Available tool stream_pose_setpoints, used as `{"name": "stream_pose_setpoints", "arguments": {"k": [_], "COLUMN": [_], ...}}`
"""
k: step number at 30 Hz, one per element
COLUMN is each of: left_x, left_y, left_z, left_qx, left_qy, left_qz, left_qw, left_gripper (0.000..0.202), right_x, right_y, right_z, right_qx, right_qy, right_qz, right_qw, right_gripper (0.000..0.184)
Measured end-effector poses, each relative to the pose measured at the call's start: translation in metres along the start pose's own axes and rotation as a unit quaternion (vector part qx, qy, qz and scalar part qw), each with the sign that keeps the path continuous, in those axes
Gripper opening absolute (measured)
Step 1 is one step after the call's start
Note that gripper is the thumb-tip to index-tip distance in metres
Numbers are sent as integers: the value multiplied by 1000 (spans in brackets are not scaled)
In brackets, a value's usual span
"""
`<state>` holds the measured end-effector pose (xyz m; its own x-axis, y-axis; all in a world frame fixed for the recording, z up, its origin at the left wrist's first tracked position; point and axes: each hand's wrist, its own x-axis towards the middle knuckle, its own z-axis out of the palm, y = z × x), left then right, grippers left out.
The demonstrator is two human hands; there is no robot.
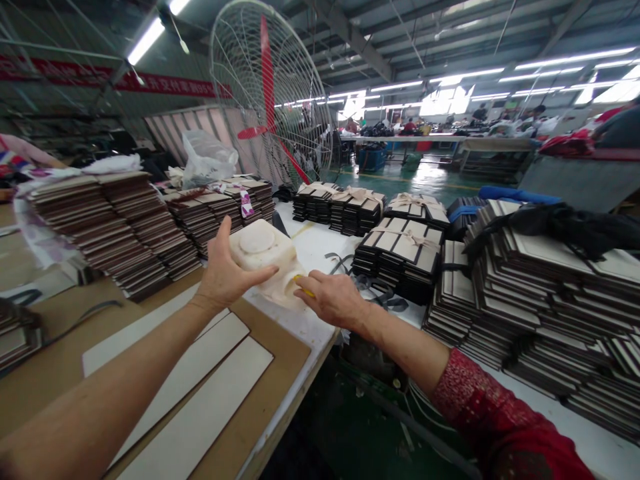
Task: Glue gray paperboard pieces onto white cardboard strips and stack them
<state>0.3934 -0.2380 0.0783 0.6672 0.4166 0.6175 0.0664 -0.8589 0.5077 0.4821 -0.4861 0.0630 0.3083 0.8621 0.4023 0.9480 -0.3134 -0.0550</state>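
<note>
A cream-white plastic jug (265, 250) lies on its side at the table edge, a round opening turned toward me. My left hand (227, 267) grips its near left corner, thumb stretched across the side and the other fingers behind. At the opening, my right hand (330, 297) is closed round a yellow handle (306, 287). The far end of that tool is hidden, so its kind does not show. Below the jug, long pale strips with dark edges (205, 420) lie side by side on brown board (285, 337).
Tall stacks of dark-edged panels stand at left (110, 227) and right (540, 293). Tied black-edged bundles (400, 250) sit beyond my right hand, near loose grey straps (387, 293). A large caged fan (270, 93) stands behind the table. The table edge drops off below my right forearm.
</note>
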Motion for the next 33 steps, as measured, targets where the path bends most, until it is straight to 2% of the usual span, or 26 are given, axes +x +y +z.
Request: {"name": "stream_pose_setpoints", "arguments": {"k": [6, 11, 15, 19, 22, 24, 26, 29, 31, 33], "left_x": [-8, -11, -14, -13, -11, -9, -9, -9, -10, -10], "left_y": [-5, -3, -11, -17, -16, -14, -13, -12, -11, -10], "left_z": [22, 41, 51, 56, 57, 56, 54, 53, 54, 57], "left_qx": [-21, -25, -51, -58, -52, -49, -51, -54, -51, -44], "left_qy": [-7, -20, -36, -42, -57, -62, -69, -82, -91, -101], "left_qz": [17, 7, -20, -47, -50, -57, -63, -77, -94, -109], "left_qw": [1000, 999, 998, 996, 996, 995, 994, 992, 990, 988], "left_gripper": [133, 130, 126, 127, 126, 126, 128, 129, 130, 126], "right_x": [0, -5, -2, 5, 8, 10, 11, 13, 13, 12], "right_y": [24, 31, 40, 43, 37, 32, 29, 32, 38, 43], "right_z": [3, 4, -8, -24, -26, -24, -22, -18, -13, -7], "right_qx": [148, 223, 262, 233, 155, 103, 104, 228, 328, 405], "right_qy": [-22, -40, -75, -72, -42, -49, -66, -86, -89, -57], "right_qz": [-3, -35, 26, 90, 65, 45, 46, 96, 153, 216], "right_qw": [989, 973, 962, 966, 985, 992, 991, 965, 928, 887], "right_gripper": [25, 23, 22, 23, 24, 24, 23, 26, 29, 33]}}
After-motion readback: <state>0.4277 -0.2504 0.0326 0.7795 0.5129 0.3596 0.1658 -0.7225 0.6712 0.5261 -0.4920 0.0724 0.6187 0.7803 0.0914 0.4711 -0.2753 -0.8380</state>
